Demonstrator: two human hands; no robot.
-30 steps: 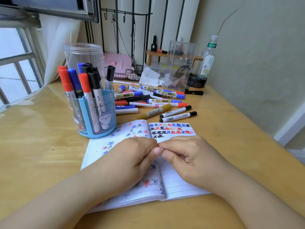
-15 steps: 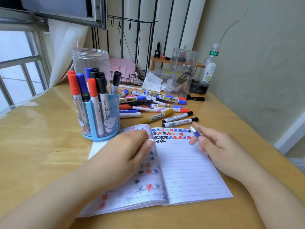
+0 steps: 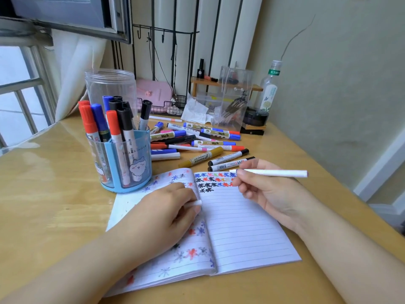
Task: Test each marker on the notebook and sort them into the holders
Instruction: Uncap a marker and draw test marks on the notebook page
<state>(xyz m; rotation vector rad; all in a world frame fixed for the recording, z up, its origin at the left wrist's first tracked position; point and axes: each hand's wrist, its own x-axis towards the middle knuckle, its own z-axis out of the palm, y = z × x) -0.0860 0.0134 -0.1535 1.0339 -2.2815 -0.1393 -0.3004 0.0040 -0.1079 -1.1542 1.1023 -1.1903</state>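
Two bare forearms, left hand, right hand, no sleeves, rings or watch visible

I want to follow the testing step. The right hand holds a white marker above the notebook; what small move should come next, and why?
Probably lower the white marker tip to the notebook page, just after the last black mark. The right hand pinches it uncapped, the left hand grips what looks like its cap, and the lines below are unmarked.

The notebook is white with thin grey lines, dotted with red, blue and black asterisk marks. A pale blue holder with a white cat drawing carries red, blue and black capped markers; behind it stands a clear jar. The loose markers are white-bodied with blue, red, black and gold on the honey-coloured wooden table.
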